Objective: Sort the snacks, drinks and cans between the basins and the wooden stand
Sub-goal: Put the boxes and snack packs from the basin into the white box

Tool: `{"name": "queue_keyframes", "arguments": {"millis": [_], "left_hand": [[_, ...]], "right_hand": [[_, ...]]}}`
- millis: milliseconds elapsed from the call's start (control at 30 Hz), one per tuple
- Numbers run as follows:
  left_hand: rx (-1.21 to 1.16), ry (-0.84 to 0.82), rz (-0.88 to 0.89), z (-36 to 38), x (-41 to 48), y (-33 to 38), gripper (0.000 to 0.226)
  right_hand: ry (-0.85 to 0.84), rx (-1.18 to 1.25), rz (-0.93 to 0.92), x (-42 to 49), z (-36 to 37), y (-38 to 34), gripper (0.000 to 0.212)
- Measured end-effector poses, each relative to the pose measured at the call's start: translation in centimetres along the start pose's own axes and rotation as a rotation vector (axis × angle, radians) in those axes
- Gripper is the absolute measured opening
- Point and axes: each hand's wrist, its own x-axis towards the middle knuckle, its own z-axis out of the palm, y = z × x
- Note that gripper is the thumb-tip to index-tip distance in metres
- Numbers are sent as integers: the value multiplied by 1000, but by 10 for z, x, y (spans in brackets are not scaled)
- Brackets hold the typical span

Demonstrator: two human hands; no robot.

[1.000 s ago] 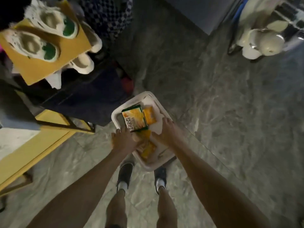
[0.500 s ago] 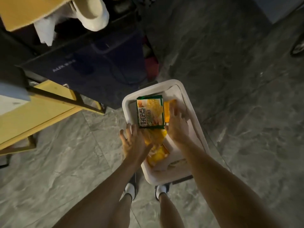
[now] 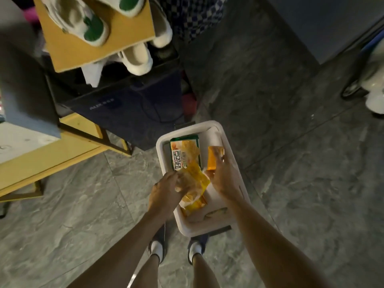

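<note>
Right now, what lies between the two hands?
In the head view, a crinkled yellow snack bag lies between the left hand and right hand.

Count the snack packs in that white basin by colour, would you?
green-edged pack: 1
orange pack, in the right hand: 1
yellow packs, one in the left hand: 2, it seems
Total: 4, leaving out a pale thing too dim to tell

Grey marble floor spreads beneath me. Ahead, green-and-white sneakers sit on a yellow board above a dark blue appliance. A checkered cloth lies just behind them.
</note>
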Motion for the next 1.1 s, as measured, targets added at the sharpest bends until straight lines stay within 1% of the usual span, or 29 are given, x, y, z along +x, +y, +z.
{"name": "queue_keyframes", "arguments": {"millis": [67,133,300,367,433,533,633,767,933,1033,1100], "left_hand": [[-88,5,62,-30,-6,13,65],[-127,26,123,-64,-13,30,69],[-294,211,172,-153,-31,77,70],[-306,274,199,-191,-41,94,71],[-317,300,211,-227,-52,108,74],[-325,374,220,-273,-70,122,83],[-317,451,230,-313,-92,128,72],[-334,519,235,-354,-121,116,69],[-341,638,182,-393,-157,73,68],[-380,704,135,-416,-173,41,67],[-390,747,110,-431,-178,15,69]], "right_hand": [[68,62,2,-12,-31,-9,96],[116,109,13,-22,-65,-18,97],[253,219,16,-46,-160,-51,99],[291,244,-10,-58,-197,-68,99],[329,250,-46,-68,-230,-85,99],[376,255,-101,-83,-271,-111,97],[394,272,-165,-96,-303,-136,99],[404,276,-281,-102,-327,-173,100],[366,265,-432,-103,-329,-239,93],[362,292,-547,-104,-322,-289,104],[355,288,-598,-103,-312,-322,105]]}}
